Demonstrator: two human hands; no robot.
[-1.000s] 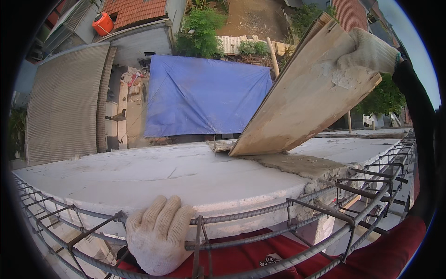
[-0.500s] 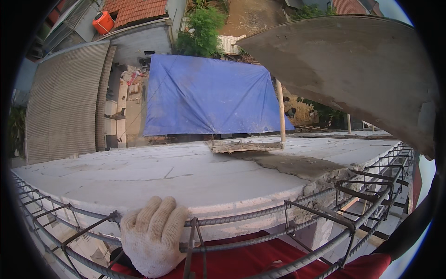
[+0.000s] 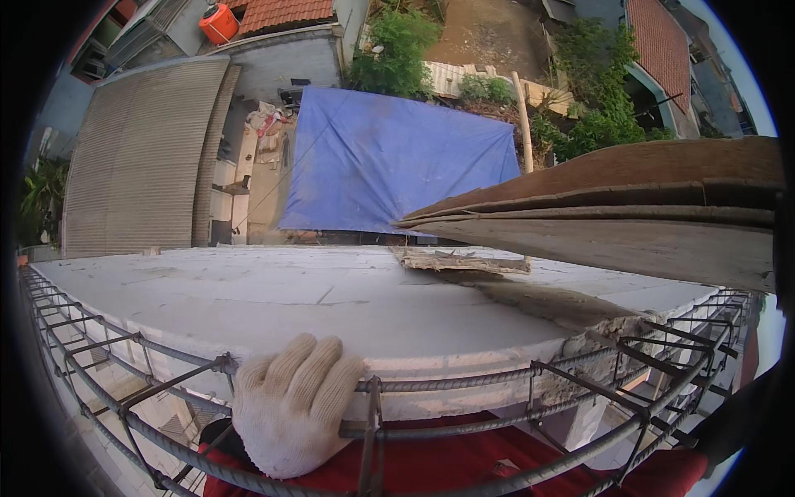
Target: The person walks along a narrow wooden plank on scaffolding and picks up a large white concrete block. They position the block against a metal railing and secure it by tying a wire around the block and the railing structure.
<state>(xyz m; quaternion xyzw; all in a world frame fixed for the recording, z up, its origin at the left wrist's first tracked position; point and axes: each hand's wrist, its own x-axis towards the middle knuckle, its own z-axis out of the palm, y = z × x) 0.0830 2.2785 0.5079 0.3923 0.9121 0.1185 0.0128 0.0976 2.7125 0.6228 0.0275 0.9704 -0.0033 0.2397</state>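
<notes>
My left hand (image 3: 294, 406), in a cream knitted glove, is closed over the upper bar of a rebar cage (image 3: 447, 383) at the wall's near edge. Its fingertips rest against the pale block wall (image 3: 290, 302). My dark right arm (image 3: 733, 422) reaches up along the right rim to the outer end of a large plywood board (image 3: 613, 236). That board hangs in the air, nearly edge-on, its edge split into layers and its lower face greyish. My right hand is dark at the rim at the board's end; its fingers cannot be made out.
A rough plank ledge (image 3: 464, 262) juts from the wall beside a grey mortar patch (image 3: 555, 302). A wooden pole (image 3: 523, 124) stands behind. Far below are a blue tarpaulin (image 3: 406, 157), a corrugated roof (image 3: 137, 157), an orange tank (image 3: 219, 25) and trees (image 3: 397, 50).
The plywood board has swung lower and turned from showing its broad face to nearly edge-on. My left hand keeps its grip on the rebar, while the whole view has shifted slightly.
</notes>
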